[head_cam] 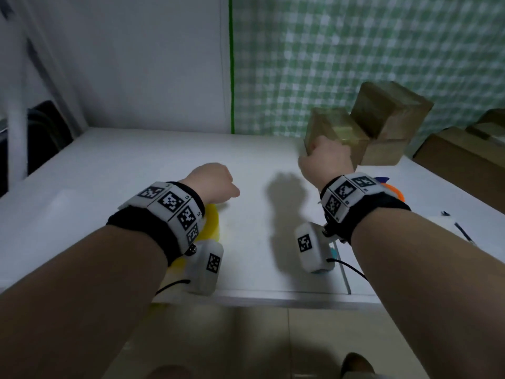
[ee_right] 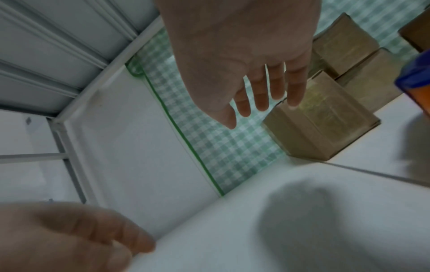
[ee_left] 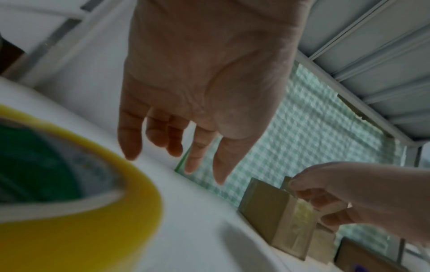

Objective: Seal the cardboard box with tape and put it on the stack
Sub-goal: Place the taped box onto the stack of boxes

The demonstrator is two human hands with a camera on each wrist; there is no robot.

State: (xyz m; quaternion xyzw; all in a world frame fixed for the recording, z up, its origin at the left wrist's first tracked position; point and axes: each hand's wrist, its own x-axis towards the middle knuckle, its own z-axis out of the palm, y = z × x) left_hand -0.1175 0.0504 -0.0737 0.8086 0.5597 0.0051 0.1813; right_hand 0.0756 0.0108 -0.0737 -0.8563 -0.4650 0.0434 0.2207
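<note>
A small cardboard box (head_cam: 338, 127) sealed with clear tape stands on the white table (head_cam: 136, 165), right beside a stack of similar boxes (head_cam: 393, 110). My right hand (head_cam: 325, 157) is at the box's near top edge. In the right wrist view its fingers (ee_right: 263, 99) are straight and loose, the little fingertip at the top of the box (ee_right: 325, 125). My left hand (head_cam: 216, 184) hovers over the table and holds nothing; its fingers (ee_left: 197, 147) hang relaxed. The yellow tape roll (head_cam: 213, 222) lies under my left wrist, big in the left wrist view (ee_left: 93, 211).
Larger brown boxes (head_cam: 459, 160) stand at the far right. An orange and blue object (head_cam: 393, 191) lies behind my right wrist. A green checked curtain (head_cam: 355, 50) backs the table. The table's front edge (head_cam: 273, 296) runs just below my wrists.
</note>
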